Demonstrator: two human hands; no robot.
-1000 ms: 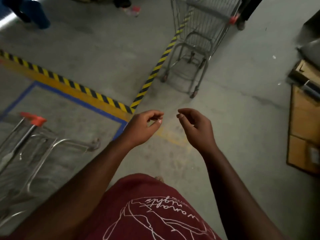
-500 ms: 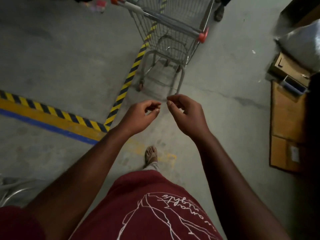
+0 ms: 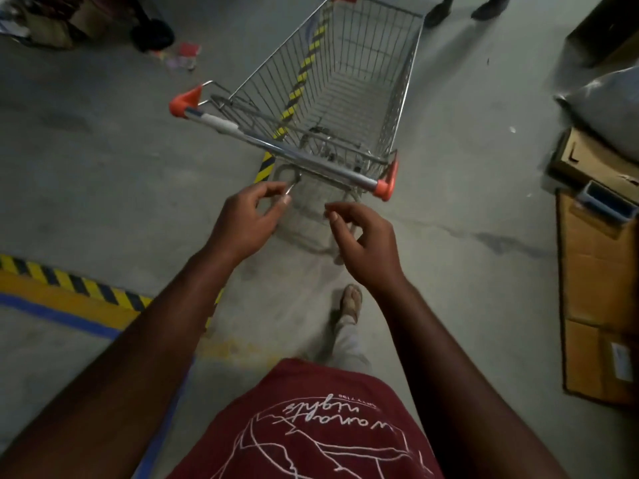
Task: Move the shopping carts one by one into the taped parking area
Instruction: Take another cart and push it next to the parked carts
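the silver wire shopping cart (image 3: pixel 345 81) with orange handle caps stood on the grey concrete floor (image 3: pixel 103 167), just ahead, over the far yellow-and-black striped tape line (image 3: pixel 304 74). its chrome handle bar (image 3: pixel 283 150) ran slantwise, just beyond both hands. the left hand (image 3: pixel 249 223) reached out with fingers loosely curled, holding nothing, short of the bar. the right hand (image 3: pixel 366 243) hovered just the same, half-curled and empty. the blue and yellow taped parking border (image 3: pixel 69 305) lay near left, well apart from the cart. flattened brown cardboard (image 3: pixel 594 288) lay at right.
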